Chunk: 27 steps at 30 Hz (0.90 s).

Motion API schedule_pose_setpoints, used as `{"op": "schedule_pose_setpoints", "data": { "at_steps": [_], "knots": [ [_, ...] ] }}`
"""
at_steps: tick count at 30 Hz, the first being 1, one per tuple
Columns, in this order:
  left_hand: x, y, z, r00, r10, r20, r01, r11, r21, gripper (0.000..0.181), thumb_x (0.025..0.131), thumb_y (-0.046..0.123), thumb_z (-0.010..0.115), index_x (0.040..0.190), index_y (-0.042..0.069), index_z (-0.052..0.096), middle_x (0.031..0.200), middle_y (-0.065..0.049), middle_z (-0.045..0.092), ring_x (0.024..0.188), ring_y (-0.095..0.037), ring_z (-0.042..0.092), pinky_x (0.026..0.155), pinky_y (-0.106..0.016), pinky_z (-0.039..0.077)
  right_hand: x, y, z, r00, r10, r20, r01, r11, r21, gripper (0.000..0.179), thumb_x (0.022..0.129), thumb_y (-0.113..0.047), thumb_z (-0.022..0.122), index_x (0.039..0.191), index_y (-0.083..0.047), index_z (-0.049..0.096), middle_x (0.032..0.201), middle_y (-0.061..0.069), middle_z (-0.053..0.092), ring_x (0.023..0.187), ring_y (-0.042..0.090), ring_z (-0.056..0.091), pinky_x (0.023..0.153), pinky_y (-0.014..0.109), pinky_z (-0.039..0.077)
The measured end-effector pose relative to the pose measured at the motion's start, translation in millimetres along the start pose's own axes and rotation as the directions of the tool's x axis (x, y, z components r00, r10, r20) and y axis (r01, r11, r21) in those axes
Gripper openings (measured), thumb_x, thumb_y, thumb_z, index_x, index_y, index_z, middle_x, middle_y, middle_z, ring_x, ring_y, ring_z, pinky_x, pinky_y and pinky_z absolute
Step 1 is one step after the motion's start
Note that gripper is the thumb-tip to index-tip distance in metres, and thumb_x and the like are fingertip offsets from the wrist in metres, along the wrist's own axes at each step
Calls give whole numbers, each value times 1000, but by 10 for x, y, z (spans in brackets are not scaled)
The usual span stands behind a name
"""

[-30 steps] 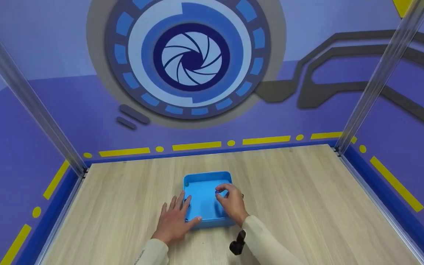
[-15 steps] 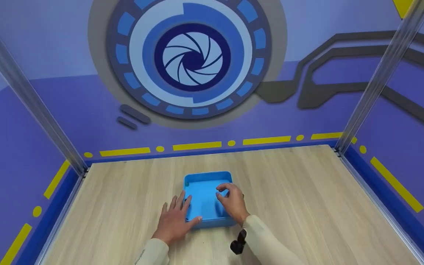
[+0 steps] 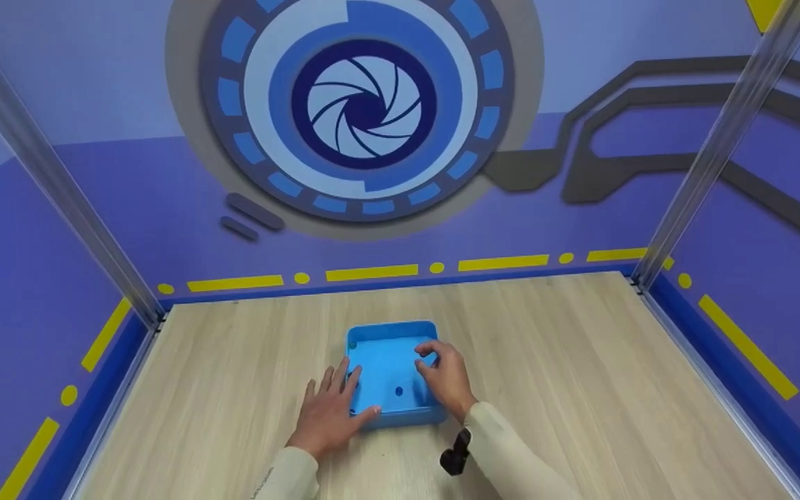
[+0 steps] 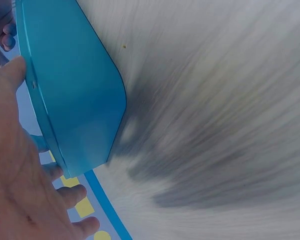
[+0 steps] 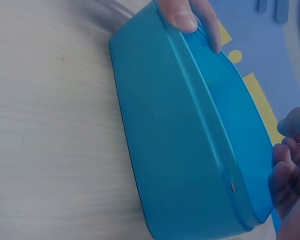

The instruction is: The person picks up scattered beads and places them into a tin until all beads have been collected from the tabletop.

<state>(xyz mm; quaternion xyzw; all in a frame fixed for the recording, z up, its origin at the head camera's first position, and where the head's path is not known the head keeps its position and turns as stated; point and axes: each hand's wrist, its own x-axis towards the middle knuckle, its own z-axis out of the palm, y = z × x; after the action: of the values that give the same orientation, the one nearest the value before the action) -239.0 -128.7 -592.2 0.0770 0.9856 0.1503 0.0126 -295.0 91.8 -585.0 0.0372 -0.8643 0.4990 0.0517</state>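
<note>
A light blue open-topped box (image 3: 403, 420) stands on the wooden table. Inside, a small dark blue round piece (image 3: 398, 392) shows against the floor near the front. A tiny green piece (image 3: 353, 345) sits in the far left corner. My left hand (image 3: 328, 419) rests on the left side of the box, fingers spread, with the thumb (image 4: 16, 72) at the front rim. Over the right side hovers my right hand (image 3: 447, 375), thumb and forefinger bent but apart with nothing between them. In the right wrist view its other fingers (image 5: 285, 175) curl loosely beside the rim.
The pale wood tabletop (image 3: 254, 347) runs round the box on every side. Blue-purple printed panels (image 3: 344, 257) and metal corner posts (image 3: 716, 146) enclose the back and sides. A black strap device (image 3: 455, 453) hangs at the right wrist.
One second ago my right thumb and forefinger pinched a small blue piece. They have let it go, and a dark blue piece now shows in the box. The right hand has shifted slightly right.
</note>
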Motion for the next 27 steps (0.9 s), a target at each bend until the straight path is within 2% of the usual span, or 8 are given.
{"op": "schedule_pose_setpoints", "data": {
  "at_steps": [9, 16, 19, 23, 27],
  "knots": [
    [8, -3, 4, 1000, 3, -5, -3, 1000, 12, 90, 82, 79, 44, 151, 23, 33, 163, -5, 19, 147, -39, 23, 113, -66, 19, 17, 20, -31, 1000, 13, -19, -14, 1000, -16, 18, 89, -11, 68, 107, -12, 68, 103, 1, 65, 87, 16, 56, 80, 29, 51],
    [21, 8, -8, 1000, 5, 10, -5, 1000, -15, 85, 85, 70, 51, 151, 20, 33, 162, -8, 21, 146, -40, 24, 112, -67, 19, 35, 45, -52, 996, -85, -41, 86, 996, 10, 16, 87, -5, 68, 104, -4, 68, 100, 7, 66, 88, 27, 59, 73, 25, 48],
    [22, 5, -7, 1000, 8, 13, -8, 1000, -26, 86, 85, 71, 50, 151, 19, 34, 162, -9, 21, 146, -41, 24, 112, -68, 18, 46, 51, -59, 993, -105, -48, 106, 994, 12, 15, 87, -5, 67, 103, -4, 69, 98, 7, 66, 87, 28, 59, 72, 23, 48],
    [22, -5, -5, 1000, 11, 12, -11, 1000, -28, 90, 83, 77, 45, 151, 20, 34, 162, -8, 21, 146, -41, 24, 112, -68, 18, 54, 61, -62, 993, -100, -57, 101, 995, 4, 15, 87, -6, 68, 102, -6, 69, 98, 6, 66, 88, 26, 58, 73, 23, 48],
    [13, -10, -7, 1000, 5, 11, -5, 1000, -18, 91, 82, 79, 43, 152, 22, 32, 163, -7, 19, 147, -39, 22, 113, -67, 17, 54, 65, -63, 996, -56, -69, 56, 998, 3, 15, 88, -7, 68, 103, -8, 69, 99, 4, 65, 91, 27, 59, 74, 24, 48]
  ]
}}
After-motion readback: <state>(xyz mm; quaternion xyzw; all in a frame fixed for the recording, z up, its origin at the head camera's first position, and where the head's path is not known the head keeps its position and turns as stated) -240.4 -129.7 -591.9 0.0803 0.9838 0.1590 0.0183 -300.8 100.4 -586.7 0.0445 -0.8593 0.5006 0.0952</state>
